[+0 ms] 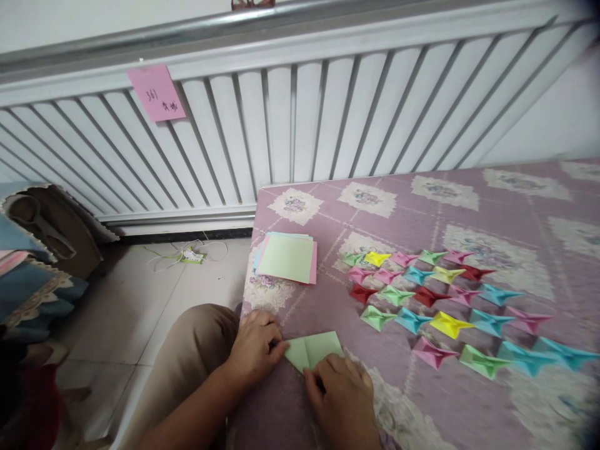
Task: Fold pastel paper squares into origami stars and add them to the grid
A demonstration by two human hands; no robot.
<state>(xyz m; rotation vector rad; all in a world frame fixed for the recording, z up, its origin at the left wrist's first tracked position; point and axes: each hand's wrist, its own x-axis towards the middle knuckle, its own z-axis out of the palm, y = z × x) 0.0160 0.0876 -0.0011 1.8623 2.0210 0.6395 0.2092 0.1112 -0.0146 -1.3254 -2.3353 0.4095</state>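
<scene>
A light green sheet of origami paper [323, 345], partly folded with crease lines across it, lies on the table in front of me. At its left corner my left hand [255, 350] is closed, thumb and forefinger pinching the tip. My right hand [345, 400] is curled over the lower right part of the sheet, its thumb and forefinger at the bottom edge. That part of the paper is hidden under the fingers. Just beyond my hands rests a stack of square coloured paper [287, 256], pale green on top with pink and blue edges showing.
Rows of small folded paper pieces [431, 297] in several colours cover the table's right side. The purple flowered tablecloth [319, 306] ends at the left by my knee. Behind stands a white radiator [281, 125] with a pink note [157, 94]. A cord [192, 255] lies on the floor.
</scene>
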